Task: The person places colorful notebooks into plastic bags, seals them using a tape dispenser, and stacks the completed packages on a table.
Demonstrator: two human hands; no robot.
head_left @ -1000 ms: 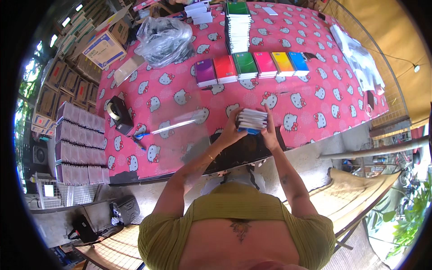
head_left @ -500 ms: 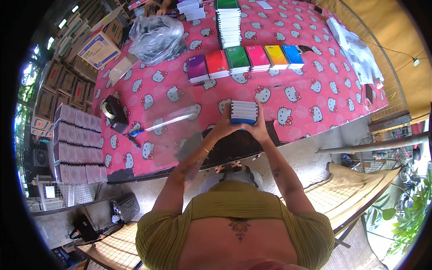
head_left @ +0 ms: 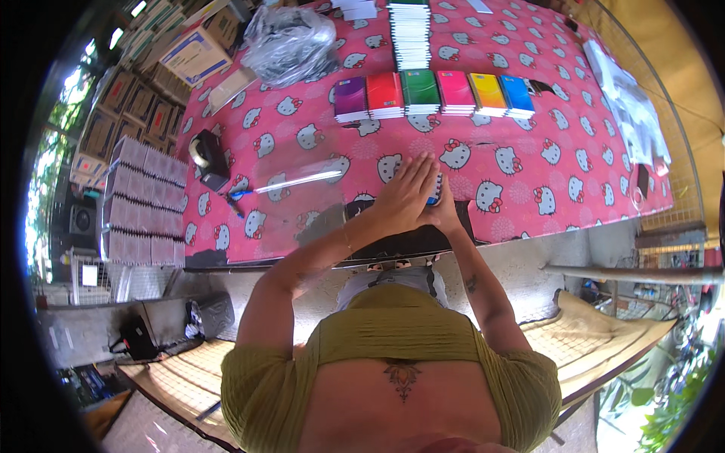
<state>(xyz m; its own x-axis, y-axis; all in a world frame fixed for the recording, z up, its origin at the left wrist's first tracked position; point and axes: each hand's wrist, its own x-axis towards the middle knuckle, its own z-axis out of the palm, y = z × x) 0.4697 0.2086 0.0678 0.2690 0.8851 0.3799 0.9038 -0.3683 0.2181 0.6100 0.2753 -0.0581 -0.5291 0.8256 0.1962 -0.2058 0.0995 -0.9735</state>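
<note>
My left hand (head_left: 406,192) lies flat with its fingers stretched out over a small stack of spiral notebooks (head_left: 435,193). On the right side of that stack, my right hand (head_left: 445,210) grips the edge. Only a narrow strip with blue and white edges and dark coils shows between the hands; the rest is hidden. Both hands are at the front of the pink table, above a dark patch (head_left: 415,243). Beyond them stands a row of small notebook stacks with purple (head_left: 350,98), red (head_left: 385,94), green (head_left: 420,92), pink (head_left: 456,92), yellow (head_left: 487,93) and blue (head_left: 517,96) covers.
A clear plastic sheet (head_left: 291,204) lies left of my hands, beside a black tape dispenser (head_left: 210,160) and a blue pen (head_left: 240,193). Farther off are bundled plastic bags (head_left: 291,45) and a tall notebook pile (head_left: 411,38). Wrapped notebooks (head_left: 143,204) are stacked at the left.
My left hand has moved from the left side of the notebook stack to lie flat over it, covering most of it. My right hand remains at its right side. The view has shifted slightly.
</note>
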